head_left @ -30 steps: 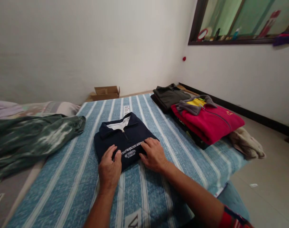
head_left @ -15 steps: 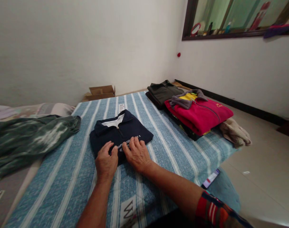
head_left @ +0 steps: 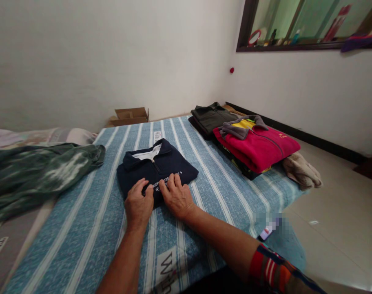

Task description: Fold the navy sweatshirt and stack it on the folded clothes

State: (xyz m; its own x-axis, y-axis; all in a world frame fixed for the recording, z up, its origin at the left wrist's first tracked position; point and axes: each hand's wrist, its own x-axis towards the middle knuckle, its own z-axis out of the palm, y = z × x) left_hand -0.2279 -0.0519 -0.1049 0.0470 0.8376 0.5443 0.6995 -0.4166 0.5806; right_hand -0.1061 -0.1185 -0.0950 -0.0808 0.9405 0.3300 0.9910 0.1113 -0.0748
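1. Both hands lie flat, palms down, gripping nothing: left hand (head_left: 139,204) and right hand (head_left: 175,195) press side by side on the near edge of the navy pullover (head_left: 157,168).
2. That pullover sits mid-bed on the striped blue bedspread (head_left: 204,171), already a neat rectangle with collar and zip facing up, so the folding looks finished bar the smoothing.
3. To the right, done work: a red fleece (head_left: 259,147) tops a folded stack, and a dark olive garment (head_left: 212,116) lies folded behind it.
4. Still loose: a green patterned garment (head_left: 39,171) sprawls on the left, and a beige cloth (head_left: 302,171) is bunched at the bed's corner.
5. Containers: one cardboard box (head_left: 129,115) on the floor by the wall, flaps open, contents not visible.
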